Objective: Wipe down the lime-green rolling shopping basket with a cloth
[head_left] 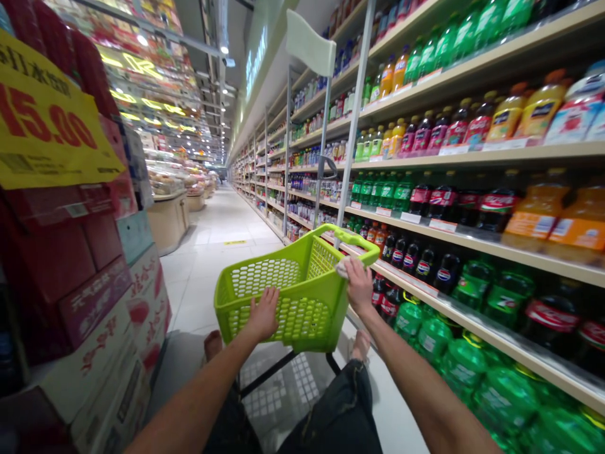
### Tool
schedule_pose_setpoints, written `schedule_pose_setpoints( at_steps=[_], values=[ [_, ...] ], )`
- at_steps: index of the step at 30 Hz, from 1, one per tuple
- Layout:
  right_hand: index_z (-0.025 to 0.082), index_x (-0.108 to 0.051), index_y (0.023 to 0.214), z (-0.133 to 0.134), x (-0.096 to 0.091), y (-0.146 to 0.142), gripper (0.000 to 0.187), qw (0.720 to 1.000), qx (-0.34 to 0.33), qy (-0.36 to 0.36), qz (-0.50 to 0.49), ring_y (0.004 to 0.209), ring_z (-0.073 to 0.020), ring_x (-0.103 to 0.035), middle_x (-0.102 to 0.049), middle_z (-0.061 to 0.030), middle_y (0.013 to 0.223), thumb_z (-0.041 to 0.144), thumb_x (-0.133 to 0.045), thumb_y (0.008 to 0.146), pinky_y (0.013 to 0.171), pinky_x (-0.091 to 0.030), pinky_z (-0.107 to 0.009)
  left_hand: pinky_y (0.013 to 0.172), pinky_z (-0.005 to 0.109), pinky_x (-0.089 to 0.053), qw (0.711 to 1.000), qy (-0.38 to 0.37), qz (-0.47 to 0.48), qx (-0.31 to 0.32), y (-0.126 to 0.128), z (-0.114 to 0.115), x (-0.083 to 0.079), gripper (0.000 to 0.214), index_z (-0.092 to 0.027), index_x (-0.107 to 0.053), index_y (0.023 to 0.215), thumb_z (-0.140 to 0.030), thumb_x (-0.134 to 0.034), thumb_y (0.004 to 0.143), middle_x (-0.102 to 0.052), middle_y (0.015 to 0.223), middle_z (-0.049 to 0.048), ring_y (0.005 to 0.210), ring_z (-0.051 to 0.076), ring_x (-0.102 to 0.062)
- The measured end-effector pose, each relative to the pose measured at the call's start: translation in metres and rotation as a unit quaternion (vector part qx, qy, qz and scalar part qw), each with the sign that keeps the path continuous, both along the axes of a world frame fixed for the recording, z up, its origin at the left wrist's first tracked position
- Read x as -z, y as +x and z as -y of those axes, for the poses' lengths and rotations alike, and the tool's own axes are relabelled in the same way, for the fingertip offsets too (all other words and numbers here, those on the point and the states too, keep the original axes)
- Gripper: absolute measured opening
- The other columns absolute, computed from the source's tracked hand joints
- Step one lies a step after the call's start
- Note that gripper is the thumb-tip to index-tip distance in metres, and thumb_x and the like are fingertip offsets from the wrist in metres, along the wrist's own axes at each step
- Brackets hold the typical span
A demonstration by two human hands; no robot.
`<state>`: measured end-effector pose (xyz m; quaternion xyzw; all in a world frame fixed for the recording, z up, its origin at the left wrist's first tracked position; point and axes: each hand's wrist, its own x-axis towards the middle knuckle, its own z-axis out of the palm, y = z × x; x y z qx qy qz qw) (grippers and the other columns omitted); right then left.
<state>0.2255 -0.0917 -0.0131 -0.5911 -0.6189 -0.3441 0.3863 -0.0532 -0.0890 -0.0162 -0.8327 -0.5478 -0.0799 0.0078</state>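
Observation:
A lime-green plastic shopping cart point(307, 315) stands side-on just in front of me, its basket showing only bare mesh walls. My left hand point(265, 314) lies on the near side wall of the basket, fingers stretched out over the mesh below the rim. At the handle end, my right hand point(360, 287) has its fingers closed on a whitish cloth point(343, 266), pressed against the cart's upper corner. Just above that hand is the green handle point(367, 252). Dark metal legs of the cart show under the basket, between my knees.
Shelves point(472, 227) full of soda and juice bottles run along the right, close to the cart. On the left, stacked drink cartons point(113, 340) carry a yellow price sign point(51, 120). A tiled aisle point(212, 221) stretches ahead past wooden display counters point(167, 221).

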Motion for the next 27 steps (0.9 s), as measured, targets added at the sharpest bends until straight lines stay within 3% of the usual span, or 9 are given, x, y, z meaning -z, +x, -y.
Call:
schedule_pose_setpoints(
  at_steps=[2,4,9,11,13,16,18,24,27],
  values=[
    [0.018,-0.047,0.123,-0.011,-0.022,-0.006,0.047,1.0,0.016,0.001,-0.02,0.124,-0.0249,-0.034,-0.043,-0.0106,0.132,0.006,-0.033,0.079,0.1,-0.022,-0.05,0.104,0.053,-0.011,1.0,0.001,-0.002,0.005,-0.002,-0.001,0.002,0.08,-0.015,-0.015,0.137,-0.011,-0.046,0.064,-0.01,0.146,0.0091,0.134,0.024,-0.006],
    [0.018,-0.049,0.121,-0.016,-0.017,-0.018,0.049,0.999,-0.003,-0.033,0.004,0.124,-0.025,-0.034,-0.044,-0.0103,0.131,0.003,-0.032,0.078,0.099,-0.024,-0.049,0.104,0.052,-0.011,1.0,0.0,-0.006,0.014,-0.004,-0.002,0.004,0.08,-0.015,-0.015,0.137,-0.012,-0.046,0.063,-0.009,0.146,0.0084,0.134,0.023,-0.006],
    [0.019,-0.053,0.118,0.003,0.066,-0.052,0.05,0.99,-0.057,-0.091,0.092,0.121,-0.0237,-0.04,-0.049,-0.0087,0.127,-0.001,-0.035,0.075,0.097,-0.029,-0.044,0.105,0.05,-0.013,0.999,0.016,-0.024,0.024,-0.011,-0.003,0.009,0.083,-0.012,-0.014,0.137,-0.011,-0.044,0.06,-0.007,0.146,0.0074,0.134,0.022,-0.005],
    [0.02,-0.053,0.117,0.01,0.078,-0.057,0.05,0.985,-0.082,-0.088,0.121,0.118,-0.021,-0.043,-0.053,-0.0073,0.123,-0.001,-0.036,0.075,0.099,-0.027,-0.041,0.105,0.051,-0.013,0.999,0.017,-0.031,0.023,-0.012,-0.003,0.011,0.083,-0.01,-0.013,0.137,-0.012,-0.044,0.06,-0.006,0.146,0.0074,0.134,0.022,-0.005],
    [0.021,-0.051,0.119,0.012,0.065,-0.059,0.05,0.987,-0.091,-0.055,0.122,0.119,-0.0187,-0.042,-0.053,-0.0062,0.124,0.001,-0.035,0.077,0.101,-0.023,-0.041,0.105,0.051,-0.013,0.999,0.018,-0.036,0.025,-0.012,-0.003,0.012,0.083,-0.009,-0.013,0.137,-0.012,-0.044,0.06,-0.006,0.146,0.007,0.134,0.022,-0.004],
    [0.02,-0.045,0.125,0.003,0.025,-0.061,0.049,0.996,-0.054,-0.001,0.07,0.125,-0.02,-0.033,-0.046,-0.0078,0.13,0.004,-0.034,0.08,0.103,-0.017,-0.044,0.105,0.05,-0.012,0.999,0.021,-0.039,0.027,-0.012,-0.003,0.012,0.081,-0.01,-0.012,0.137,-0.012,-0.043,0.062,-0.006,0.146,0.0064,0.134,0.021,-0.004],
    [0.02,-0.046,0.124,-0.004,0.016,-0.066,0.048,0.998,-0.038,-0.005,0.055,0.126,-0.0218,-0.031,-0.044,-0.0088,0.131,0.004,-0.035,0.08,0.103,-0.017,-0.047,0.105,0.05,-0.012,0.999,0.019,-0.037,0.026,-0.011,-0.003,0.012,0.081,-0.01,-0.012,0.137,-0.013,-0.043,0.062,-0.006,0.146,0.0066,0.134,0.021,-0.004],
    [0.022,-0.056,0.111,0.008,0.082,-0.093,0.04,0.979,-0.12,-0.073,0.147,0.121,-0.0201,-0.038,-0.053,-0.0064,0.124,0.005,-0.039,0.08,0.102,-0.019,-0.044,0.107,0.043,-0.014,0.998,0.049,-0.023,0.031,-0.025,-0.002,0.019,0.076,-0.011,-0.016,0.136,-0.009,-0.041,0.064,-0.011,0.146,0.007,0.134,0.019,-0.006],
    [0.021,-0.052,0.117,0.008,0.075,-0.111,0.042,0.981,-0.138,-0.057,0.126,0.123,-0.0192,-0.036,-0.051,-0.0071,0.125,0.005,-0.037,0.081,0.104,-0.017,-0.044,0.106,0.044,-0.016,0.997,0.068,-0.007,-0.045,-0.043,-0.001,0.022,0.072,-0.007,-0.019,0.135,-0.009,-0.04,0.067,-0.015,0.145,0.0098,0.133,0.021,-0.01]
  ],
)
